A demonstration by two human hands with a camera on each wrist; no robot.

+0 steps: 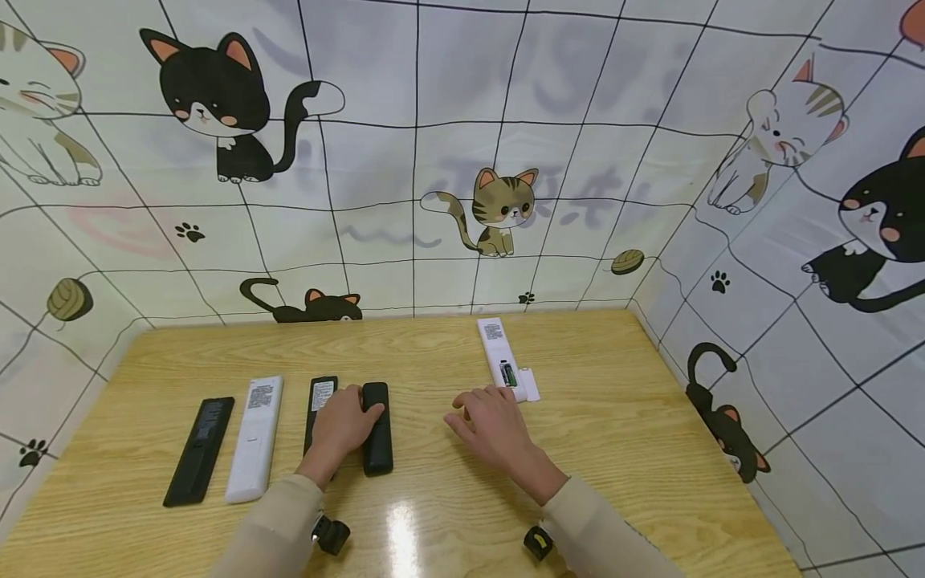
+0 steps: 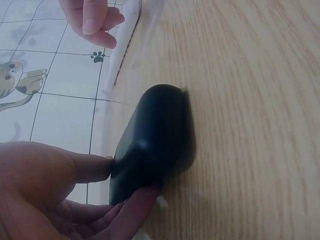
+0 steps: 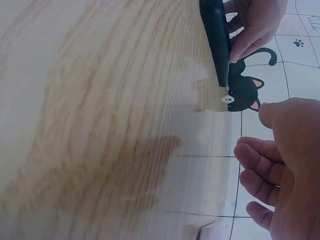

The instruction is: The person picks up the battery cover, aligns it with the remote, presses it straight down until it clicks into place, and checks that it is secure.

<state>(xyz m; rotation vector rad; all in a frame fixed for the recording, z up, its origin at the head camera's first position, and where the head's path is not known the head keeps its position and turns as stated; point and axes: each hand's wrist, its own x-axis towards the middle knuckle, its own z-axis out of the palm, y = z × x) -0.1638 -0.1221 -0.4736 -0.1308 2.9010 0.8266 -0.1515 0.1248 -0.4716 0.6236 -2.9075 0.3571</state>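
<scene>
My left hand pinches a black remote control between thumb and fingers, near its far half. In the left wrist view, the smooth dark end of this remote points toward the camera, close to the wooden tabletop. A second black remote with a white label lies partly hidden under the left hand. My right hand holds nothing, its fingers loosely bent above the table. Just beyond it lies a white remote with its battery compartment uncovered and batteries showing. A white battery cover sits beside it.
Further left on the wooden table lie a white remote and a black remote, side by side. Cloth walls with cat drawings rise behind the table and on both sides.
</scene>
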